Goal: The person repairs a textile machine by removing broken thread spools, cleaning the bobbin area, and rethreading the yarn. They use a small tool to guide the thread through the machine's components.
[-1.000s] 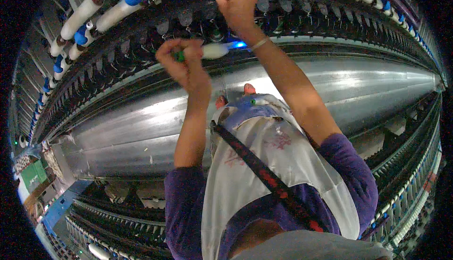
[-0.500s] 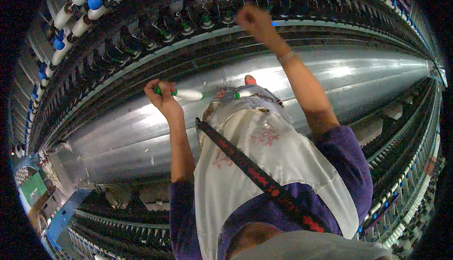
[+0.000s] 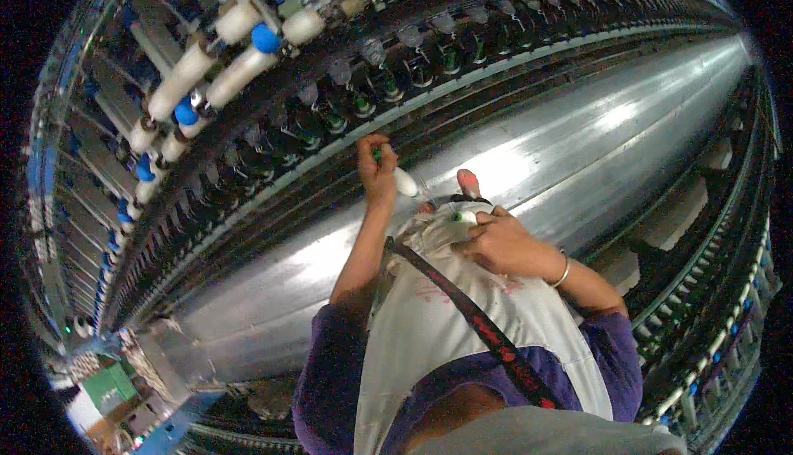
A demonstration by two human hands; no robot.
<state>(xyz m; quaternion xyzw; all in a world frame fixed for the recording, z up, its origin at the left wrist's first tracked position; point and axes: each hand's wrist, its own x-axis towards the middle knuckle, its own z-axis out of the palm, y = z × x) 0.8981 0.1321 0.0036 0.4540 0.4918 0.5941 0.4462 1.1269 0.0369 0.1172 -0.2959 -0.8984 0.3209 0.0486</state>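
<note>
Left hand (image 3: 377, 176), at frame centre, grips a white bobbin (image 3: 404, 181) raised toward the spindle row (image 3: 363, 104), while right hand (image 3: 500, 244) clasps another bobbin (image 3: 463, 218) at the white pouch (image 3: 429, 323) mouth

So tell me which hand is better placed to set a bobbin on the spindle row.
Left, probably. The left hand is raised at the spindle row, holding a white bobbin. The right hand is low at the white pouch, gripping another bobbin.

right hand (image 3: 504, 244) fingertips buried in the white apron pouch (image 3: 429, 236), bobbin (image 3: 403, 181) half hidden by left hand (image 3: 377, 176)
</note>
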